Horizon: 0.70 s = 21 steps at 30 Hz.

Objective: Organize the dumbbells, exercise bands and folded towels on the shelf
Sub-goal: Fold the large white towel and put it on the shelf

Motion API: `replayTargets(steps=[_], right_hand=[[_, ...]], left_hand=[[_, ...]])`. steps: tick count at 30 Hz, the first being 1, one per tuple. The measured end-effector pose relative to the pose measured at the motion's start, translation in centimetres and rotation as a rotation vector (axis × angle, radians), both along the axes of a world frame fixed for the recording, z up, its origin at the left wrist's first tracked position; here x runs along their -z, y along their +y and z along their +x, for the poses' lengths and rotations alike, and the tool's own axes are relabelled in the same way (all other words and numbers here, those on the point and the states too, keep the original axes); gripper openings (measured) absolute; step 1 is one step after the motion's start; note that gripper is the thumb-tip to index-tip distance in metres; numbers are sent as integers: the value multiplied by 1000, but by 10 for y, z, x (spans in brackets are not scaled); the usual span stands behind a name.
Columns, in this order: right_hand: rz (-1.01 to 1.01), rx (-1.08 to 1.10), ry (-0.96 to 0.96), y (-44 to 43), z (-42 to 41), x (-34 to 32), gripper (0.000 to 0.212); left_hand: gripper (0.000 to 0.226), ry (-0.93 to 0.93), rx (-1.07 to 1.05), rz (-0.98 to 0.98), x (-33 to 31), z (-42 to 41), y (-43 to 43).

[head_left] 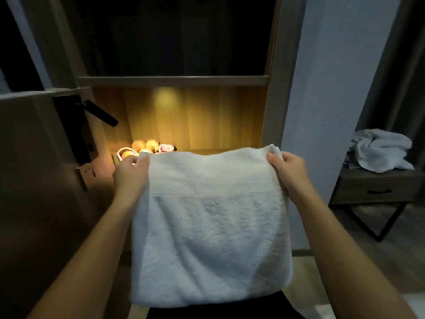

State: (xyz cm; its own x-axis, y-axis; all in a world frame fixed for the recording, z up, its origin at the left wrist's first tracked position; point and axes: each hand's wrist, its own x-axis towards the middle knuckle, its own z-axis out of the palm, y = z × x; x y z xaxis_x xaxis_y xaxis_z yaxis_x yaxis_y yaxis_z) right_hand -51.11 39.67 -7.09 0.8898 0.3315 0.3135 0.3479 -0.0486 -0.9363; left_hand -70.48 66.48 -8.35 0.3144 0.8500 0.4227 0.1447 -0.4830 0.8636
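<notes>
The left hand (130, 173) and right hand (287, 171) are each pinching 1 top corner of the white towel (211, 226), which is hanging before the lit shelf (174, 81); keeping corners level is probably helping it fold square

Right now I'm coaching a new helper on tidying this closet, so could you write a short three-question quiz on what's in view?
1. True or false: the left hand and the right hand each grip a top corner of the white towel.
2. Fill in: the small items on the lit shelf sit toward its ____ side.
3. Where does the crumpled towel lie? A) on the side table; B) on the lit shelf; C) in the left hand.

Key: 1 true; 2 left; 3 A.
</notes>
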Motion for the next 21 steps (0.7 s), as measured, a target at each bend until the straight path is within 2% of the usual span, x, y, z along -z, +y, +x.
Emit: replayTargets(steps=[4,9,13,17,19,21], right_hand=[[-156,13,164,26,29,53,29],[-459,14,288,64,77,126,32],[-640,47,392,90,96,181,51],[-835,54,451,108,102,230,54],[-900,79,520,110,99,246,54],[-911,109,588,111,99,256,54]], left_hand=[[35,143,2,-141,58,35,25],[38,378,-46,-263,108,79,46],[36,561,-69,-340,162,103,67],[44,754,-60,-486,217,103,74],[51,840,-65,-580,235,103,69],[54,850,-66,-678,243,108,65]])
